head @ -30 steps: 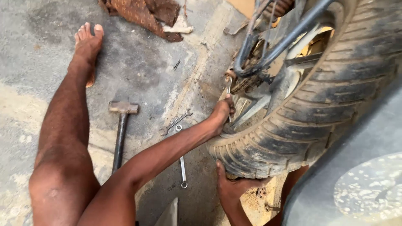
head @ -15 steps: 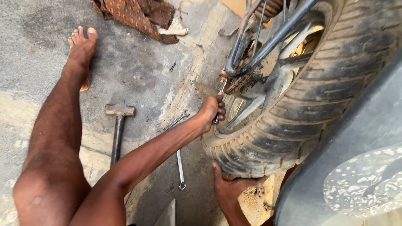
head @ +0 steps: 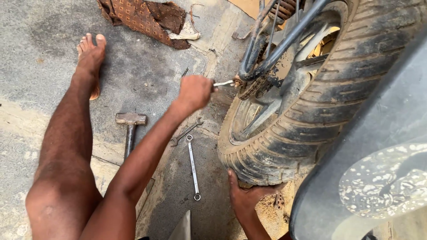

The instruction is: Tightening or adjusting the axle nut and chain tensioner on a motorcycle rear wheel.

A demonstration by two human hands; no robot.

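Observation:
My left hand (head: pixel 194 92) is shut on a silver spanner (head: pixel 223 83) whose far end sits on the axle nut at the hub (head: pixel 249 86) of a motorcycle rear wheel. The spanner lies roughly level. The worn black tyre (head: pixel 338 89) stands upright to the right. My right hand (head: pixel 244 198) presses against the underside of the tyre from below, fingers spread on the rubber. My bare left leg stretches out along the concrete, foot (head: pixel 91 58) at the upper left.
A hammer (head: pixel 130 129) lies on the floor beside my leg. Two loose spanners (head: pixel 192 166) (head: pixel 186 131) lie under my left forearm. A brown patterned rag (head: pixel 147 20) is at the top. Grey bodywork (head: pixel 378 155) fills the lower right.
My left hand has swung the spanner from pointing up beside the tyre to roughly level at the hub, moving up and left. My right hand stays under the tyre.

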